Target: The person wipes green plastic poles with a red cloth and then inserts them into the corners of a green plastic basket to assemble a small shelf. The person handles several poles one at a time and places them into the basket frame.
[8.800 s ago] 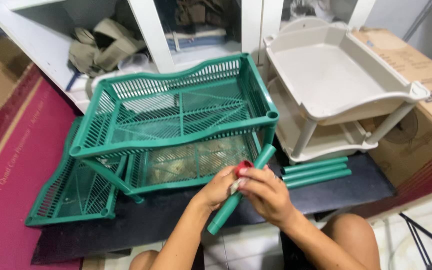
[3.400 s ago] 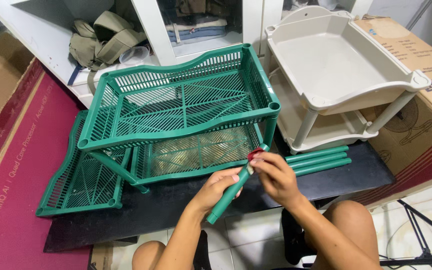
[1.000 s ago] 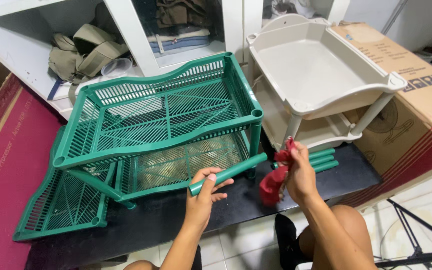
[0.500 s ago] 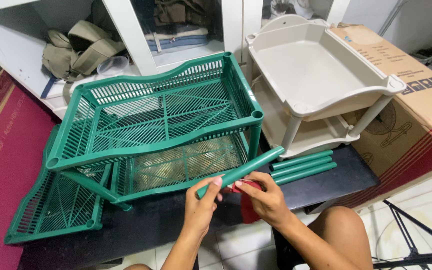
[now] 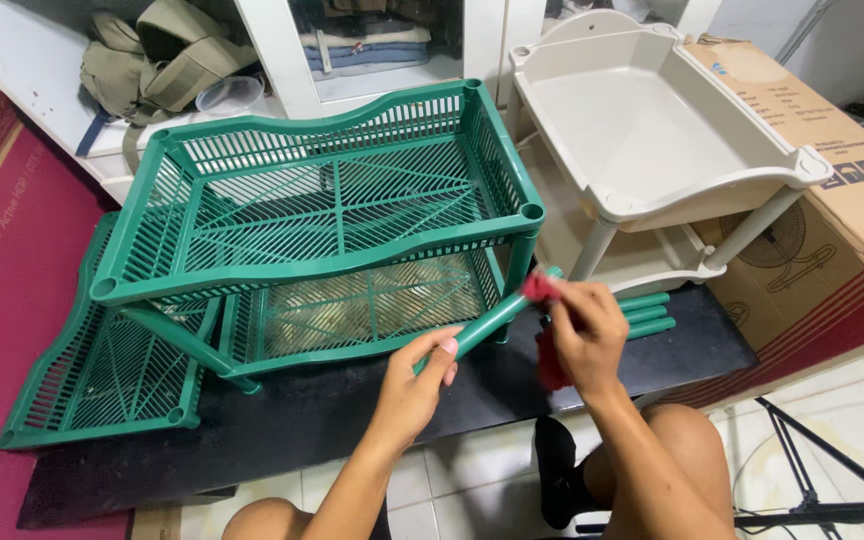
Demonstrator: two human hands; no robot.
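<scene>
White shelving [image 5: 282,45], pale tiled floor [image 5: 832,420], red mat [image 5: 2,250]

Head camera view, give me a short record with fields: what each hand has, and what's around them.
left hand: grips the lower end of a green tube, held slanting up to the right
right hand: holds a red cloth against the tube's upper end
green rack: two slatted tiers joined, standing on a black mat
loose green shelf: lies flat, left of the rack
spare green tubes: lie on the mat behind the right hand
beige rack: right of the green rack
</scene>
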